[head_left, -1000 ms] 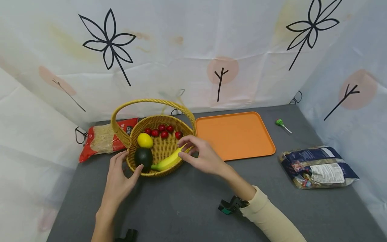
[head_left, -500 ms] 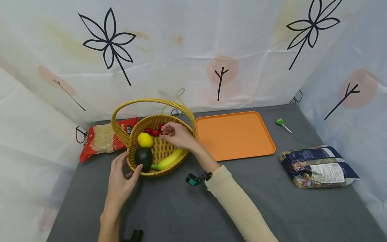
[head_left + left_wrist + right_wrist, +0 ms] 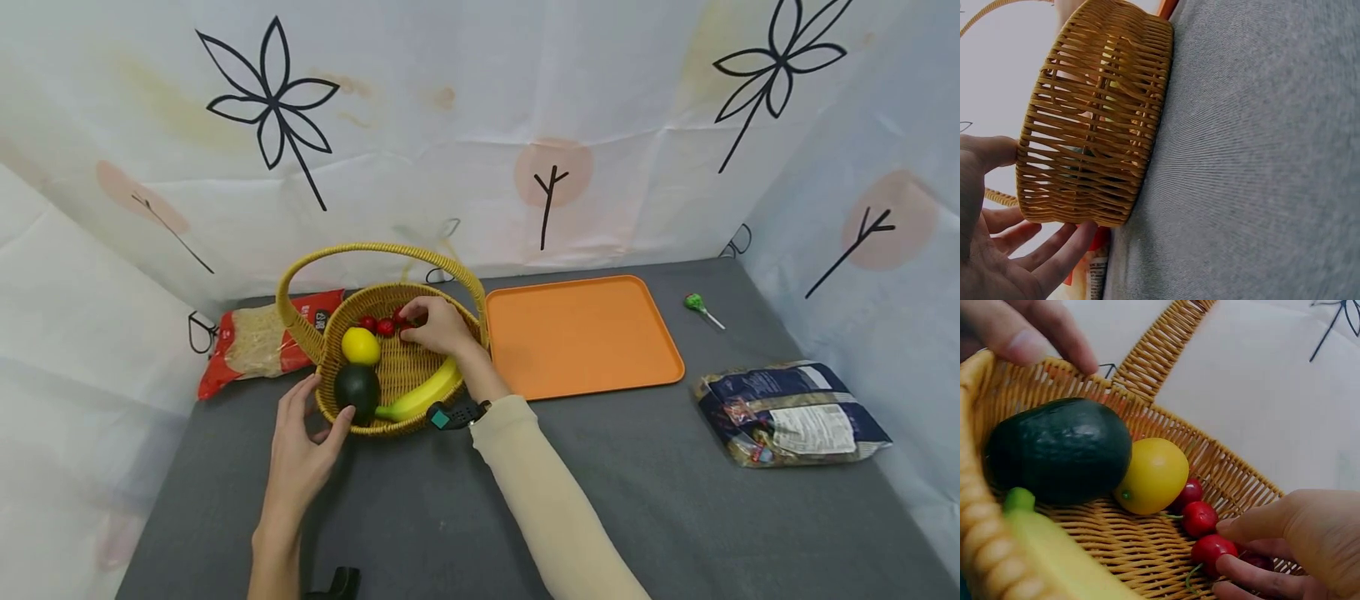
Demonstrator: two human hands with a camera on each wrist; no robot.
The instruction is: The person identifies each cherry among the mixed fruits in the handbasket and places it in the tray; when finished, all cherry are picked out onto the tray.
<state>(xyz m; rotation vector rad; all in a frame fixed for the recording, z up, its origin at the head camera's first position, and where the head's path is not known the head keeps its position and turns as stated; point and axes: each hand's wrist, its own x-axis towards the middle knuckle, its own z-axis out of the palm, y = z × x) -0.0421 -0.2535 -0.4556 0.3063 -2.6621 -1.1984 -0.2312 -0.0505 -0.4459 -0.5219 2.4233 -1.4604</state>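
Note:
A yellow wicker basket (image 3: 401, 427) with a tall hoop handle holds a dark green avocado-like fruit (image 3: 357, 392), a yellow lemon (image 3: 361, 346), a banana (image 3: 420, 396) and several red cherries (image 3: 1200, 519). My left hand (image 3: 300, 450) grips the basket's near left side; in the left wrist view its thumb touches the rim and its fingers lie along the wall. My right hand (image 3: 442, 329) reaches inside, over the back right part. Its thumb and fingertips pinch a cherry (image 3: 1212, 552) in the right wrist view. Other cherries are partly hidden behind this hand.
An orange tray (image 3: 585, 333) lies right of the basket. Beyond it are a green lollipop (image 3: 694, 303) and a blue-and-clear food packet (image 3: 795, 414). A red packet (image 3: 258, 342) lies behind the basket's left side. Printed white cloth (image 3: 465, 125) walls the grey tabletop (image 3: 675, 500).
My right hand has moved left and back from above the banana to the cherries, and its fingers have come together around one. The left hand has stayed at the basket.

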